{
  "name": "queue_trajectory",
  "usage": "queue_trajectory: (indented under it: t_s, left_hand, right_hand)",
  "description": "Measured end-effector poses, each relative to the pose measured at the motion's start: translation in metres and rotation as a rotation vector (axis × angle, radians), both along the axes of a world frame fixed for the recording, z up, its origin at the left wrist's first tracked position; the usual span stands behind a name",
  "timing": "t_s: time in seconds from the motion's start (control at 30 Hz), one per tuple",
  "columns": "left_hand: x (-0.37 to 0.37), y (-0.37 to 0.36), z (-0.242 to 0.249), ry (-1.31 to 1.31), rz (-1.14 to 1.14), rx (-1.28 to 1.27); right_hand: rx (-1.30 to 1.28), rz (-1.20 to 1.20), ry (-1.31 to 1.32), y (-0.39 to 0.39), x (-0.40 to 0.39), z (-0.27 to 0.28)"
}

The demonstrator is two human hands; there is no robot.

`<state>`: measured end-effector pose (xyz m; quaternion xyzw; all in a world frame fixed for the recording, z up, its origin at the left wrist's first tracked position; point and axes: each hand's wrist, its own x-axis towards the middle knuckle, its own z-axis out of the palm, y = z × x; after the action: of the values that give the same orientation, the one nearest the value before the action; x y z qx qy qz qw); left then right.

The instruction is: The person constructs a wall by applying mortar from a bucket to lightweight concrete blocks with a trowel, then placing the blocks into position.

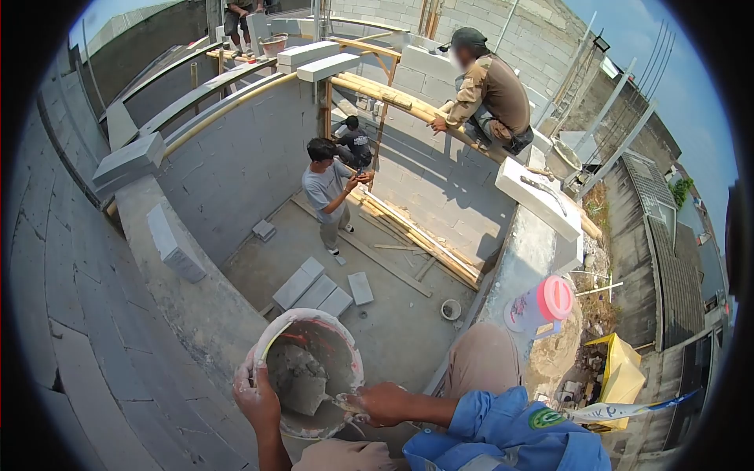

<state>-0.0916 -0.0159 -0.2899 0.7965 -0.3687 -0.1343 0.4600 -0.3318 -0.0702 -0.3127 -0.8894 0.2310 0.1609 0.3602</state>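
In the head view, grips a bucket (346, 334) by its side with the left hand (259, 396), curling partly bent fingers round the rim. Clenches a trowel (308, 394) in the closed right hand (381, 404), dipping its blade inside the bucket against grey mortar (295, 363). Has the bucket close before the lap, well apart from the pink-lidded jug (539, 305) on the wall top (517, 271) at right.

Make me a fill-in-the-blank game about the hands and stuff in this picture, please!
1. The left hand holds the side of a ____.
2. The right hand holds a ____.
3. The sleeve on the right arm is ____.
4. The jug has a ____ lid.

Missing words: bucket; trowel; blue; pink.
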Motion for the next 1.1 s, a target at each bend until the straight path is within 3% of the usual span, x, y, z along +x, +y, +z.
queue_trajectory:
  t_s: [1.0, 1.1]
  left_hand:
    - [0.002, 0.004, -0.001, -0.286, -0.014, 0.006]
    - [-0.004, 0.002, 0.008, -0.215, -0.021, 0.03]
  right_hand:
    - [0.051, -0.061, -0.026, 0.002, 0.004, 0.003]
    - [0.043, -0.059, -0.053, 0.002, 0.004, -0.003]
